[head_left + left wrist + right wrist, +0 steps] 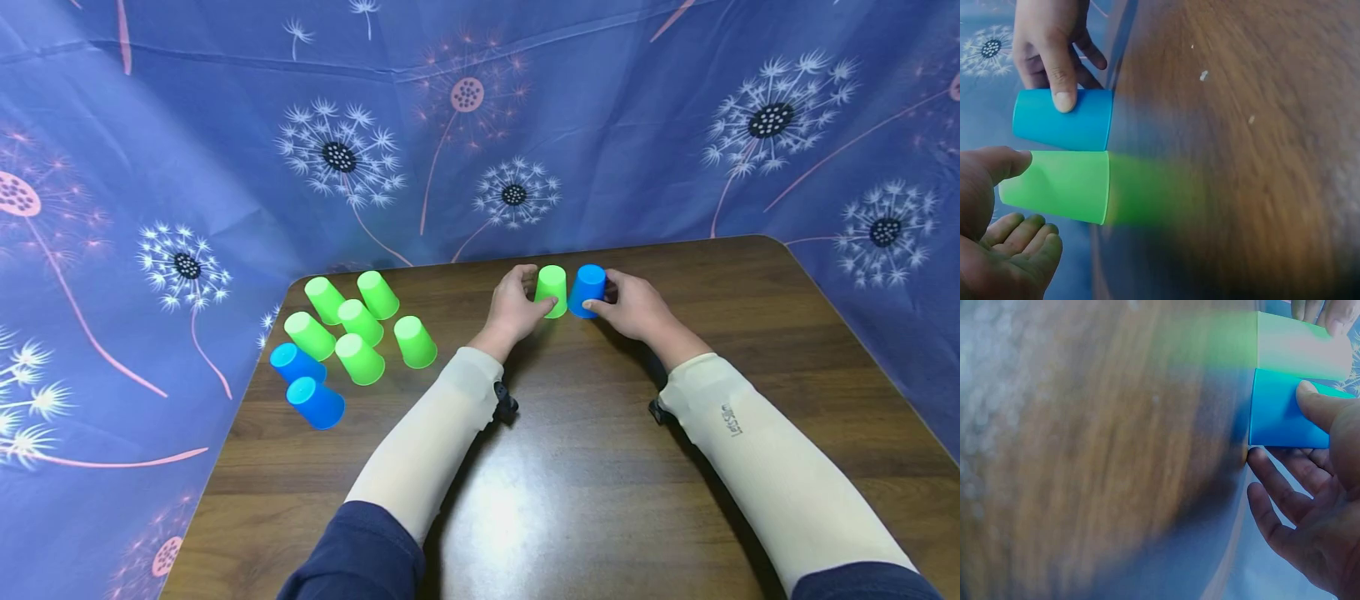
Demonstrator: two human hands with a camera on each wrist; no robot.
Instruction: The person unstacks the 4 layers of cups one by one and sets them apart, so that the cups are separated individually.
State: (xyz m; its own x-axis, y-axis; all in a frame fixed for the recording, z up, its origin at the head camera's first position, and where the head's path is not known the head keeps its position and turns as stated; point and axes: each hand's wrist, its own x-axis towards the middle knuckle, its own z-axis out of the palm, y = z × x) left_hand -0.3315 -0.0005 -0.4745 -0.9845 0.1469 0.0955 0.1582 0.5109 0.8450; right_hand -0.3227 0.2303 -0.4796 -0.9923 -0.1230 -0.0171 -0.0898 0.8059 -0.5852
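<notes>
At the far middle of the table, a green cup (551,292) and a blue cup (587,291) stand upside down side by side. My left hand (517,302) is around the green cup's left side, its thumb at the cup. In the left wrist view, the other fingers (1022,240) are spread loosely, with a gap between them and the green cup (1063,186). My right hand (636,307) holds the blue cup from the right. Its thumb (1316,403) lies on the near side of the blue cup (1279,412), fingers behind.
On the left of the table stand several more upside-down green cups (360,359) and two blue cups (316,403). Blue cloth (600,125) printed with dandelions hangs right behind the wooden table (585,467).
</notes>
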